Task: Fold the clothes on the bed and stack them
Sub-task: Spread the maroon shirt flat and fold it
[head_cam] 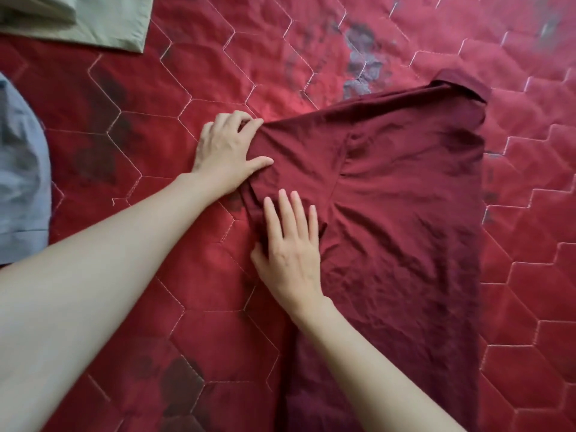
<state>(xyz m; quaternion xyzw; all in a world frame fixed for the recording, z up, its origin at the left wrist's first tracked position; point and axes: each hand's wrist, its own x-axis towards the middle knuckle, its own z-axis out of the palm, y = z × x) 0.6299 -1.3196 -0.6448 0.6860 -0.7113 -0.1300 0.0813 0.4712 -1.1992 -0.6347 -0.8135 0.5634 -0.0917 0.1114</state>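
A home bedroom, seen from above a bed. A red quilted bedspread (218, 57) stitched in pale hexagons, worn and faded in patches, fills the whole view. Clothes lie spread on it: a maroon shirt (405, 213), a pale green garment (103, 23) and a light blue garment (18, 182).

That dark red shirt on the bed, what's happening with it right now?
A person is partway through folding the maroon shirt, which lies spread on the red quilted bedcover. The left hand grips the bunched sleeve end at the shirt's left edge, while the right hand lies flat on the fabric just below it. A pale green garment and a light blue one lie off to the left, apart from the shirt.
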